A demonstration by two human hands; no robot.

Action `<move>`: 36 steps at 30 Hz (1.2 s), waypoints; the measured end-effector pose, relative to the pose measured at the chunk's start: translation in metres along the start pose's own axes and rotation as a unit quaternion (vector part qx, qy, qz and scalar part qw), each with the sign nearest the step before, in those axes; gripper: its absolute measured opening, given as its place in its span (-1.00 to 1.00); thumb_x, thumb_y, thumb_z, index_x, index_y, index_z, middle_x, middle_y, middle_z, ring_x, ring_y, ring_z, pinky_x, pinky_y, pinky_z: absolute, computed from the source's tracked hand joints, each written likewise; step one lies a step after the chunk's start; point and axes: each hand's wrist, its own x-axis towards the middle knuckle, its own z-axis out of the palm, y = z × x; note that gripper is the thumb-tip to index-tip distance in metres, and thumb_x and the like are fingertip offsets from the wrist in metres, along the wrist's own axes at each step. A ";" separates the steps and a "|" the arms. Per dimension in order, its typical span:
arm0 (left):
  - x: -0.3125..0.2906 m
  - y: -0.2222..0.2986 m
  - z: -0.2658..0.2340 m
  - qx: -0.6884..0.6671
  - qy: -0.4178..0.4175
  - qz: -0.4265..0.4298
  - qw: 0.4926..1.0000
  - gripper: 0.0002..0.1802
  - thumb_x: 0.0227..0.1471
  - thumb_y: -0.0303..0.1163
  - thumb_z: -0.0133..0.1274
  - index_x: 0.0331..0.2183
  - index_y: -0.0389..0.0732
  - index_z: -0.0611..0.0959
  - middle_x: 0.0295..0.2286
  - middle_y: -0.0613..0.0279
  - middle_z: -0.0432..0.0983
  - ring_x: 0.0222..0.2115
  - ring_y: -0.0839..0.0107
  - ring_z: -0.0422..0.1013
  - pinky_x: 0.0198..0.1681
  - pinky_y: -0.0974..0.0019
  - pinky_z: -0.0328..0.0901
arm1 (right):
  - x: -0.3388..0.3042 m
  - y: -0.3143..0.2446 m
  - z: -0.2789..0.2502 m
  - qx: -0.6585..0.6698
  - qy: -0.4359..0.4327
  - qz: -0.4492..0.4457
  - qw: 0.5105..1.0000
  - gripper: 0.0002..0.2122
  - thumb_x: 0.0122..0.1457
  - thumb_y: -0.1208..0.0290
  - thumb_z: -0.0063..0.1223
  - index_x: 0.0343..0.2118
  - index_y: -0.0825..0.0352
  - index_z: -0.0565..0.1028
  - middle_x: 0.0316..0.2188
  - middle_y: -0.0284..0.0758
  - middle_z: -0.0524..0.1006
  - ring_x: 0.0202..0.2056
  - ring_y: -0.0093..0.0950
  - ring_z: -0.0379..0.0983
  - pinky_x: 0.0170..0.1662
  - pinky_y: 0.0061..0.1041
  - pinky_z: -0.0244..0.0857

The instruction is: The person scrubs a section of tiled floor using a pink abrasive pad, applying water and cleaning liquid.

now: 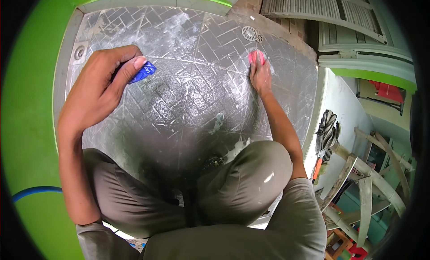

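My left hand [107, 78] is raised over the left part of the floor, its thumb and fingers pinching a small crumpled blue plastic packet [144, 72]. Farther off to the right, my right hand [260, 76] is closed on a pink scrubbing pad [256, 56], which is down against the tiles; whether it is a sponge or a brush I cannot tell. Beneath both hands lies the grey tiled floor [188, 87] with a herringbone pattern, wet and shiny in the middle and streaked with whitish residue.
A round metal drain [249, 34] is set in the floor just beyond my right hand. Bright green wall [31, 103] borders the left side, with a blue hose [36, 192] low on it. A white louvred door [322, 11], dark-striped gloves [327, 130] and a wooden chair frame [365, 193] are on the right.
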 end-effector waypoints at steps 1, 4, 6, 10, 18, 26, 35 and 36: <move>-0.002 -0.001 -0.001 0.003 0.002 0.005 1.000 -0.66 0.35 -0.33 -0.02 -0.39 -0.42 0.48 -0.56 0.04 0.29 -0.52 0.26 0.22 -0.37 0.21 0.19 | 0.003 -0.013 -0.004 0.013 -0.042 0.001 0.999 -0.57 0.44 0.26 -0.19 0.29 0.32 0.31 -0.03 0.24 0.41 -0.09 0.11 0.42 -0.01 0.00 0.36; -0.010 0.012 -0.008 -0.001 -0.004 0.001 1.000 -0.68 0.33 -0.34 0.00 -0.38 -0.42 0.50 -0.55 0.00 0.33 -0.52 0.19 0.27 -0.36 0.19 0.21 | -0.080 -0.016 -0.004 0.048 -0.016 -0.115 0.992 -0.52 0.44 0.23 -0.14 0.37 0.20 0.26 0.18 0.23 0.36 0.03 0.11 0.42 0.06 -0.02 0.35; -0.008 0.021 -0.011 -0.010 -0.015 0.004 1.000 -0.69 0.32 -0.34 0.01 -0.38 -0.42 0.51 -0.55 -0.02 0.34 -0.52 0.16 0.29 -0.36 0.18 0.22 | -0.113 -0.004 -0.011 0.054 -0.017 -0.035 0.998 -0.51 0.44 0.21 -0.14 0.38 0.14 0.24 0.10 0.19 0.42 -0.04 0.08 0.46 0.03 0.00 0.36; 0.001 0.018 -0.005 0.024 -0.026 0.016 0.999 -0.70 0.32 -0.36 0.00 -0.39 -0.41 0.51 -0.54 -0.03 0.35 -0.52 0.11 0.29 -0.36 0.17 0.23 | -0.032 -0.015 -0.003 0.028 -0.044 -0.009 0.999 -0.55 0.44 0.16 -0.16 0.32 0.17 0.31 -0.15 0.15 0.45 -0.14 0.08 0.45 -0.03 -0.02 0.37; 0.001 0.020 0.006 -0.009 0.005 0.047 0.999 -0.72 0.31 -0.36 0.01 -0.37 -0.40 0.55 -0.52 -0.04 0.41 -0.49 0.03 0.34 -0.34 0.15 0.25 | -0.115 -0.033 -0.010 0.044 -0.090 0.019 0.995 -0.53 0.44 0.19 -0.18 0.33 0.29 0.32 -0.06 0.23 0.43 -0.10 0.13 0.46 -0.01 0.00 0.39; -0.003 0.013 0.000 0.031 -0.022 0.021 0.999 -0.73 0.30 -0.37 0.03 -0.36 -0.41 0.55 -0.52 -0.06 0.41 -0.49 0.01 0.35 -0.34 0.12 0.25 | -0.036 -0.038 0.011 0.010 -0.014 0.009 1.000 -0.54 0.42 0.23 -0.13 0.32 0.28 0.31 -0.05 0.21 0.45 -0.09 0.12 0.45 -0.01 0.00 0.37; 0.010 0.007 0.001 0.031 -0.026 0.015 0.999 -0.71 0.30 -0.37 0.03 -0.39 -0.41 0.52 -0.54 -0.06 0.38 -0.49 0.03 0.33 -0.34 0.11 0.24 | 0.026 -0.024 0.013 -0.021 0.018 -0.012 1.000 -0.50 0.43 0.22 -0.17 0.37 0.25 0.24 -0.06 0.22 0.46 -0.10 0.12 0.46 -0.04 -0.01 0.37; 0.006 0.006 0.001 0.035 -0.028 0.009 0.999 -0.71 0.30 -0.37 0.03 -0.39 -0.41 0.52 -0.54 -0.06 0.38 -0.49 0.03 0.33 -0.34 0.11 0.24 | 0.012 -0.051 0.011 0.014 -0.048 0.021 0.999 -0.50 0.43 0.20 -0.18 0.36 0.27 0.26 -0.10 0.20 0.46 -0.11 0.11 0.46 -0.04 -0.02 0.37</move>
